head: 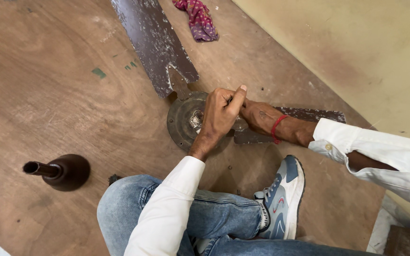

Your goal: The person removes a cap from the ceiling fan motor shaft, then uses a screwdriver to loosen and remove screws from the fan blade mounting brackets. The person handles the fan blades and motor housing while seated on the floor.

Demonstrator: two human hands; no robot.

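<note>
We wear white shirt sleeves (167,213), blue jeans (214,223), a grey-blue sneaker (283,199), and a red wrist thread (277,127).

Seen from above, two arms in white sleeves reach forward and meet. The left hand (220,116) comes up from the lower centre, forearm straight, sleeve ending just below the wrist. Its fingers are curled into a fist, thumb pointing up and away. The right hand (257,116) comes in from the right, sleeve unbuttoned at the cuff, a red thread around the wrist. Its fingers are hidden behind the left fist.
</note>
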